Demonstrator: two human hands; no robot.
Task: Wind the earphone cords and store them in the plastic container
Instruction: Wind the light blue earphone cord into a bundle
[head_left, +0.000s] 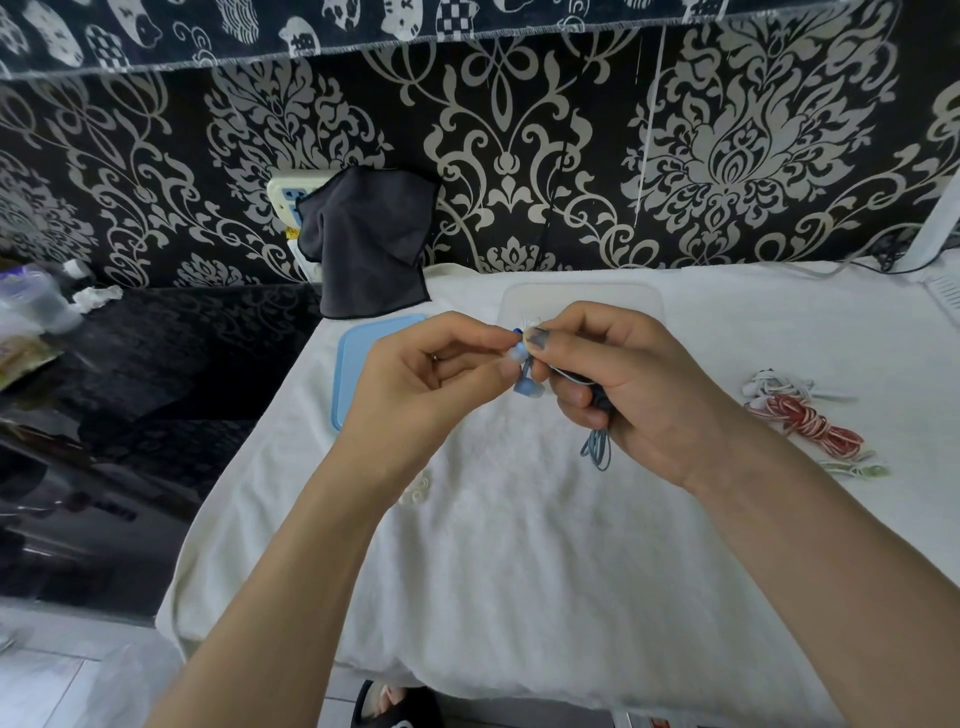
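Blue thin-corded earphones with rounded pale-blue earbuds (527, 371) are held in the air over the middle of the white towel-covered bench (519, 545), in front of the clear plastic container (582, 299) at the back edge. The earbud end is pinched between thumb and fingertips of the left hand (431, 379); the right hand (623, 384) is curled around the bunched cord, thumb pressed on top, a short blue loop hanging below the palm. Cord looks mostly gathered, thin and springy, with a darker part hidden in the right fist. Risk, as a judgement: the coil may spring loose if the right grip is relaxed before the end is tucked, and the dangling loop may snag or tangle. A slipped earbud would undo the wraps. A light blue flat plastic lid (363, 364) lies left of the container, partly hidden by the left hand. A red-and-white cord bundle (810, 426), a white earphone bundle (774, 387) and a greenish one (852, 470) lie near the right edge. A dark grey cloth (369, 244) hangs at the back.
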